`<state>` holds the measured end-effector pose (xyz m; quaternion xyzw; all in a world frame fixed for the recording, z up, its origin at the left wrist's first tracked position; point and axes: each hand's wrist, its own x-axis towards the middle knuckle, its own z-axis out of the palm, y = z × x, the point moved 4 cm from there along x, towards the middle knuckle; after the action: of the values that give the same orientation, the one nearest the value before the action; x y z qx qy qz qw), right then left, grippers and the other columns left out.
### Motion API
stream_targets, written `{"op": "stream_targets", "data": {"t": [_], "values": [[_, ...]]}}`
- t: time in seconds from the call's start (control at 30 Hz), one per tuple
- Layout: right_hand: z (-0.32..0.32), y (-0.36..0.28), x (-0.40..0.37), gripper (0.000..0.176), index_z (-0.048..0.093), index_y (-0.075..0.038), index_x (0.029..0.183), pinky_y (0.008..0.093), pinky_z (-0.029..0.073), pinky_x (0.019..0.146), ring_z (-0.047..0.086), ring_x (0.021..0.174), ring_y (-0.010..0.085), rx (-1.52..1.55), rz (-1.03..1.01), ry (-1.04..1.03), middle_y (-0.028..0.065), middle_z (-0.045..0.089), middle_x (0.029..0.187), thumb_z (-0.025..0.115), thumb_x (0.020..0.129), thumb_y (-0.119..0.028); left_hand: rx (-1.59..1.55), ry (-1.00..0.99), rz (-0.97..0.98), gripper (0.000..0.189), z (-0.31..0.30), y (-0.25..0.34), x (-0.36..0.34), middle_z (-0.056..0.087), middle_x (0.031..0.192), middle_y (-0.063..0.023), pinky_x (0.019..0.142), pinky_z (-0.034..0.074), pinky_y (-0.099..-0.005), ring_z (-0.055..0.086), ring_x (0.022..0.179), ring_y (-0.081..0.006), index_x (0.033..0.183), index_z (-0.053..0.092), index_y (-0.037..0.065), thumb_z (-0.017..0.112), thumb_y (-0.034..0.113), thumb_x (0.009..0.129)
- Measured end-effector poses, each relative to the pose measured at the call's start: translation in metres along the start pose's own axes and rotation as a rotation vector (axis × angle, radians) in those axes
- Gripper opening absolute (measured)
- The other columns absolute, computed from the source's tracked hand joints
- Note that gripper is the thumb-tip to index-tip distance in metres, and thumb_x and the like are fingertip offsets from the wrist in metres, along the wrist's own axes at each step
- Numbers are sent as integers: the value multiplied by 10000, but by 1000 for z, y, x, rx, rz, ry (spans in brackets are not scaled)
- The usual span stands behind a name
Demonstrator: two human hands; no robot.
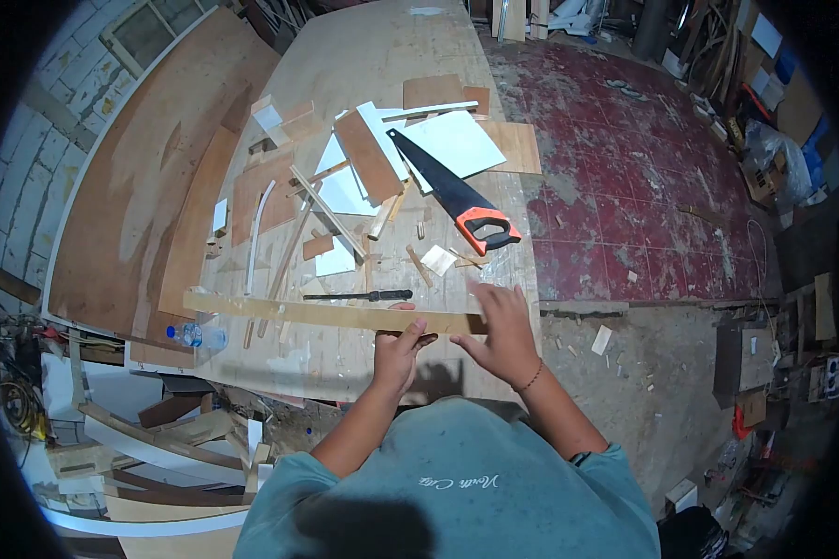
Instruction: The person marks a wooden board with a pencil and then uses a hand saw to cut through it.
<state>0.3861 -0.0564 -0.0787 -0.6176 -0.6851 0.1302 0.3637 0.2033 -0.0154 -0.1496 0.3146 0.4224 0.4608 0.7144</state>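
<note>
A long, thin wooden strip (317, 314) lies crosswise in front of my body, above the near part of the workbench. My left hand (398, 356) is closed around it right of its middle, thumb on top and fingers underneath. At the strip's right end is my right hand (511, 337), its fingers spread and thumb apart, overlapping the end in this view. Just beyond the strip lies a slim dark tool with a black handle (359, 296). A handsaw (452, 194) with an orange and black grip rests farther off to the right.
The workbench (373, 47) bears white panels (461, 143), a brown board (370, 156) and several wood offcuts. A water bottle (196, 336) stands by the left edge. Large plywood sheets (149, 177) lean at the left. Red tiled floor (625, 186) is at the right.
</note>
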Motion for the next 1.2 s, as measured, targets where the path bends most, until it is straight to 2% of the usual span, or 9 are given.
{"op": "stream_targets", "data": {"t": [0.1,0.17,0.2,0.43,0.77,0.83,0.97,1.1,1.2], "values": [[-5,22,-5,641,506,-17,1319,422,442,1000,564,1119,305,271,167,103,142,602,1176,792,771,-186,-117,25,-11,346,-3,0,4,612,1036,-75,796,550,-349,638,933,-201,1218,481,93,658,158,928],[28,51,-20,609,489,-5,1324,348,505,913,612,1047,221,1037,509,-257,93,617,1123,777,819,-185,-175,37,-28,338,-2,-2,5,617,1026,-75,798,548,-354,640,930,-202,1220,481,97,649,170,935],[32,48,-20,516,484,-10,1323,312,530,853,635,980,172,1198,455,-265,69,617,1092,713,892,-176,-195,24,-37,334,-1,-5,6,620,1024,-75,799,546,-350,642,925,-201,1222,480,98,642,179,941],[47,52,-24,455,444,-27,1310,389,524,944,636,1040,222,1482,627,-106,116,610,1136,632,944,-222,-118,-6,-128,367,7,-24,10,614,1049,-92,748,559,-336,649,893,-195,1234,485,55,632,250,960],[65,89,-33,334,479,-33,1225,362,537,927,640,1035,208,1459,633,-32,105,622,1124,576,985,-244,132,-111,-296,320,-1,-38,13,665,970,-88,695,545,-290,646,802,-168,1132,602,11,643,273,953],[68,99,-35,323,496,-32,1200,359,542,917,642,1027,207,1463,689,-29,97,626,1103,548,1002,-282,620,-350,-215,251,9,-25,6,667,857,-40,643,511,-264,617,744,-128,1026,657,-2,678,225,923],[75,112,-38,339,506,-32,1185,346,551,899,644,1015,201,1418,741,-26,94,625,1090,539,1004,-317,1085,-208,176,231,22,10,-2,660,774,-53,682,497,-272,615,743,-122,876,689,13,790,204,794],[86,118,-42,333,511,-37,1176,332,557,885,640,1011,192,1365,793,-65,89,625,1084,544,1002,-319,1371,-181,561,407,23,16,18,656,1044,-126,883,474,-412,603,994,-302,1006,660,32,825,281,730],[93,121,-44,326,512,-41,1174,330,557,888,637,1008,185,1363,791,-75,85,625,1080,545,1002,-316,1427,-298,419,515,14,-6,43,627,1166,-151,943,443,-441,562,1117,-341,1127,631,37,774,386,777]]}}
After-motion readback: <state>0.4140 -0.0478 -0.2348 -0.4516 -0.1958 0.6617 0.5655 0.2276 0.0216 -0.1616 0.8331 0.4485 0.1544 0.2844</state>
